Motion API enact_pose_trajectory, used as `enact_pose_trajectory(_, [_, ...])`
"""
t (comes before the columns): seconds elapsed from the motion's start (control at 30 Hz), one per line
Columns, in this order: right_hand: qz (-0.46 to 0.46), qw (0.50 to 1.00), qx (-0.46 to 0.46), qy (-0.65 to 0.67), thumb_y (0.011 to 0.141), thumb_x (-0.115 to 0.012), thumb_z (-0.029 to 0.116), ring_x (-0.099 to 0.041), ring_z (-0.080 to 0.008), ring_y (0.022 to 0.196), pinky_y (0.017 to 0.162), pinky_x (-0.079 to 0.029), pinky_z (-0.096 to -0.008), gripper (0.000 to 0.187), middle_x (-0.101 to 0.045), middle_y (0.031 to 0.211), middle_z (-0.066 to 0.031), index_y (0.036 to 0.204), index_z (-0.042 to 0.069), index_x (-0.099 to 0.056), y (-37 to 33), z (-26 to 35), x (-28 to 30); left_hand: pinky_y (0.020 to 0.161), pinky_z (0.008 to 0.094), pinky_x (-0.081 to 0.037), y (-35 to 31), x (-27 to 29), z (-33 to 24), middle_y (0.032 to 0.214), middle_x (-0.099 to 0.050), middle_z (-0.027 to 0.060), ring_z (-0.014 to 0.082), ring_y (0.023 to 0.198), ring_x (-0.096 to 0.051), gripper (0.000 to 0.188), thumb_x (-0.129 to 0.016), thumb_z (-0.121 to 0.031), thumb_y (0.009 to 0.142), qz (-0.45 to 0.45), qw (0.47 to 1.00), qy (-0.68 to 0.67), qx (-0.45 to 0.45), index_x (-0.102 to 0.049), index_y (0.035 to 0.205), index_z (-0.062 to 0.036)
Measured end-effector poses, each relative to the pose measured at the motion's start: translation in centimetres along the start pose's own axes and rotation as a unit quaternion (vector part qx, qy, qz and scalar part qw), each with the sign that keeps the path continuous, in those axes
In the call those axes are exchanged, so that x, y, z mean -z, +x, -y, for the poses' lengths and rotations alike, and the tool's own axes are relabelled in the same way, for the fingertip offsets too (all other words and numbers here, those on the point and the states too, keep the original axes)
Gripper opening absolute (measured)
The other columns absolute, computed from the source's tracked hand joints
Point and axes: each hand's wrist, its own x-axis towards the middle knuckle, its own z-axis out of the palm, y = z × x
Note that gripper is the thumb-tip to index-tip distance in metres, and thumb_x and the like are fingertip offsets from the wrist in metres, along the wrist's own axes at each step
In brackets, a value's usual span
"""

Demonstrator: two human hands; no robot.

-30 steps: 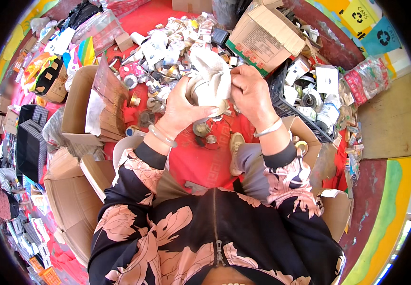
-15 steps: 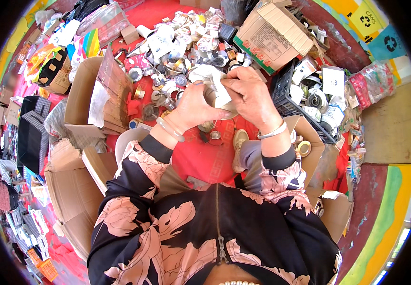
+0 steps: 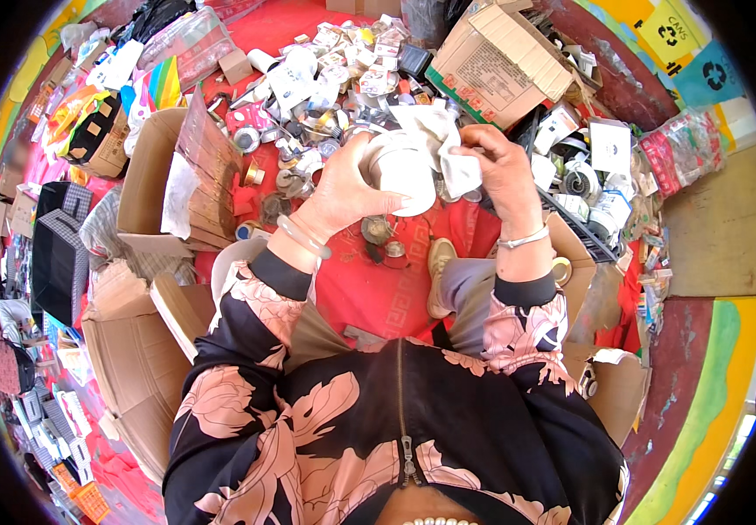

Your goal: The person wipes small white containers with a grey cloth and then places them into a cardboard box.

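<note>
An open carton (image 3: 146,171) stood at left, seemingly placed within easy reach. The left hand (image 3: 340,185) wrapped its fingers around a white cylinder (image 3: 406,179), apparently steadying it above the red floor covering (image 3: 365,302), short of a pile (image 3: 308,83) of small goods. A white sheet (image 3: 458,171), whether paper or cloth unclear, bunched against the cylinder's right side; whether the two were joined could not be told. The right hand (image 3: 502,166) pinched the sheet in its fingers, likely to control its folds. Farther right, a black crate (image 3: 573,226) corralled mostly white items, presumably against spilling.
</note>
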Motion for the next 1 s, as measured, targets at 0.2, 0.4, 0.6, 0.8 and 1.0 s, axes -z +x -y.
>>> enact_pose_trajectory(0.2, [-0.026, 0.994, 0.106, -0.018, 0.076, -0.066, -0.006, -0.059, -0.0148, 0.086, 0.075, -0.047, -0.0244, 0.039, -0.06, 0.098, -0.0061, 0.112, 0.009, -0.064, -0.8, 3.0, -2.4, 0.087, 0.0296, -0.045, -0.2, -0.5, -1.1, 0.107, -0.057, 0.0061, 0.0124, 0.097, -0.054, 0.073, -0.086, -0.012, 0.057, 0.027, 0.99, -0.135, 0.023, -0.048, 0.117, 0.0025])
enact_pose_trajectory(0.4, [-0.031, 0.973, 0.152, -0.17, 0.077, -0.066, -0.001, -0.062, -0.0208, 0.075, 0.067, -0.049, -0.0273, 0.029, -0.063, 0.086, -0.0084, 0.104, 0.007, -0.068, -1.2, 1.8, -2.8, 0.088, 0.0294, -0.045, -0.2, -0.4, -0.7, 0.109, -0.057, 0.0062, 0.0125, 0.098, -0.054, 0.074, -0.086, -0.012, 0.056, 0.019, 0.99, -0.133, 0.042, -0.048, 0.118, 0.0023])
enact_pose_trajectory(0.6, [0.014, 0.982, 0.105, -0.159, 0.076, -0.068, 0.007, -0.061, -0.025, 0.067, 0.06, -0.047, -0.0301, 0.018, -0.063, 0.079, -0.0107, 0.094, 0.003, -0.068, -0.9, 1.2, -1.9, 0.086, 0.0287, -0.045, -0.4, -0.8, -1.4, 0.103, -0.058, 0.0072, 0.0122, 0.095, -0.054, 0.073, -0.086, -0.014, 0.054, 0.023, 0.999, 0.006, 0.037, -0.05, 0.115, 0.0025])
enact_pose_trajectory(0.8, [0.104, 0.951, 0.191, -0.22, 0.074, -0.064, 0.007, -0.058, -0.027, 0.067, 0.061, -0.047, -0.0339, 0.009, -0.059, 0.073, -0.0104, 0.08, 0.001, -0.066, -1.0, 0.8, -2.8, 0.08, 0.0267, -0.046, -0.7, -2.4, -0.7, 0.093, -0.059, 0.0036, 0.0097, 0.087, -0.054, 0.062, -0.083, -0.02, 0.053, 0.149, 0.983, 0.099, 0.051, -0.056, 0.105, -0.0005])
enact_pose_trajectory(1.0, [0.121, 0.962, 0.161, -0.182, 0.075, -0.064, 0.011, -0.057, -0.0287, 0.067, 0.06, -0.045, -0.0357, 0.01, -0.057, 0.07, -0.0108, 0.079, 0.002, -0.064, -0.5, 1.3, -2.7, 0.082, 0.0288, -0.046, -0.9, -1.6, -0.6, 0.1, -0.059, 0.0063, 0.0127, 0.09, -0.055, 0.069, -0.083, -0.019, 0.053, 0.115, 0.99, 0.043, 0.073, -0.052, 0.112, 0.0005])
